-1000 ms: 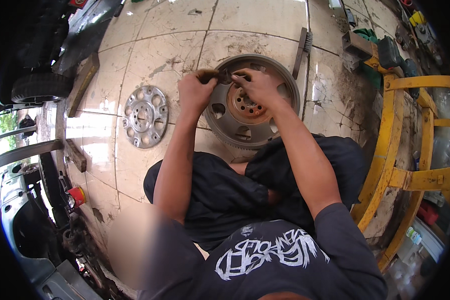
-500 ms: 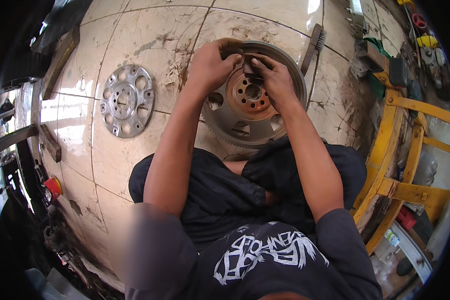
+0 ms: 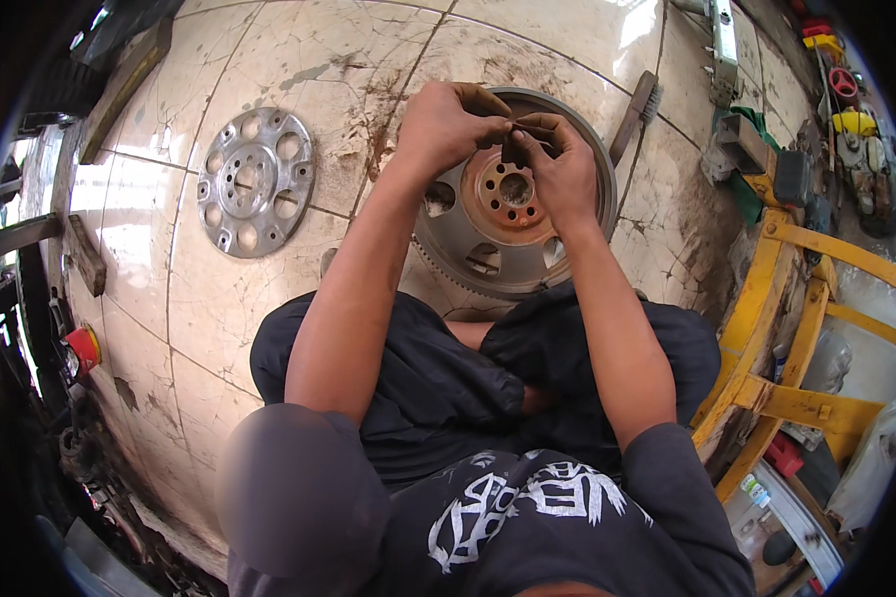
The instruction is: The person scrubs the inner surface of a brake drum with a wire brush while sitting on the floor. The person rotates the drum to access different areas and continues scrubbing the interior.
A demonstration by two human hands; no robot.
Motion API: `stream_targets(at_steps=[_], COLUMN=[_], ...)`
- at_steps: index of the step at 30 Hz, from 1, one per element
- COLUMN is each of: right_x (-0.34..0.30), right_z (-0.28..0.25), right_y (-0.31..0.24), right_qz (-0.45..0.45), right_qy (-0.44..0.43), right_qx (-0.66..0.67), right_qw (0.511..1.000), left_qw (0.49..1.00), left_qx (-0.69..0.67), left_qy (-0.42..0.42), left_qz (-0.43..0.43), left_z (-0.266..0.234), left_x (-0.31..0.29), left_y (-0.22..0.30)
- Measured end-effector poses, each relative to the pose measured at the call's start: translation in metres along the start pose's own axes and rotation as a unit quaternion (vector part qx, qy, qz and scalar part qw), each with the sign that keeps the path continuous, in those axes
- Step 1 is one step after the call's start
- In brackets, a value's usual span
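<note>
Between my fingertips is a small dark brown sheet [image 3: 511,150], which looks like folded sandpaper. My left hand [image 3: 446,124] pinches it from the left, thumb and fingers closed. On the other side my right hand [image 3: 565,169] is closed on it too, thumb against the fingers. Both hands hover over a large grey toothed flywheel [image 3: 446,242] lying flat between my bent legs and the far floor. Its rusty orange hub [image 3: 489,215] has a ring of bolt holes round a centre hole. My hands and forearms hide part of the upper flywheel.
A shiny flexplate [image 3: 270,182] lies flat on the tiles [image 3: 239,328] at left. A wire brush [image 3: 631,124] lies just right of the flywheel. Yellow metal framing [image 3: 752,298] and tools line the right side. A wooden block [image 3: 87,256] and a red can [image 3: 83,348] are far left.
Both hands have drawn closer together at the brown sheet, and less of it shows now. The view has shifted slightly; the flywheel and flexplate stay in place on the floor.
</note>
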State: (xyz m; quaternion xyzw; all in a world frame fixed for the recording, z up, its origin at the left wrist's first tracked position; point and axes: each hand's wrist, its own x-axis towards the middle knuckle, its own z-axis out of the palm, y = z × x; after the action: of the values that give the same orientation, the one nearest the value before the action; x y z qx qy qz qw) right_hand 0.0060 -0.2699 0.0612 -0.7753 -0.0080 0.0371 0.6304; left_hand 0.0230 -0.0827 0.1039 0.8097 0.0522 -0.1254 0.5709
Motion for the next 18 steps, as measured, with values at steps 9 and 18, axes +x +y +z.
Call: stream_targets(at_steps=[9,18], right_x=[-0.004,-0.008], right_z=[0.005,0.059], right_y=[0.002,0.028], right_qz=[0.000,-0.158], right_qy=[-0.042,-0.145], right_qx=[-0.105,-0.311], right_qw=[0.994,0.926], left_qw=[0.973,0.925], left_qx=[0.151,0.174], left_qy=[0.174,0.338], left_qz=[0.000,0.029], left_z=[-0.018,0.023], left_x=[0.014,0.034], left_y=[-0.025,-0.139])
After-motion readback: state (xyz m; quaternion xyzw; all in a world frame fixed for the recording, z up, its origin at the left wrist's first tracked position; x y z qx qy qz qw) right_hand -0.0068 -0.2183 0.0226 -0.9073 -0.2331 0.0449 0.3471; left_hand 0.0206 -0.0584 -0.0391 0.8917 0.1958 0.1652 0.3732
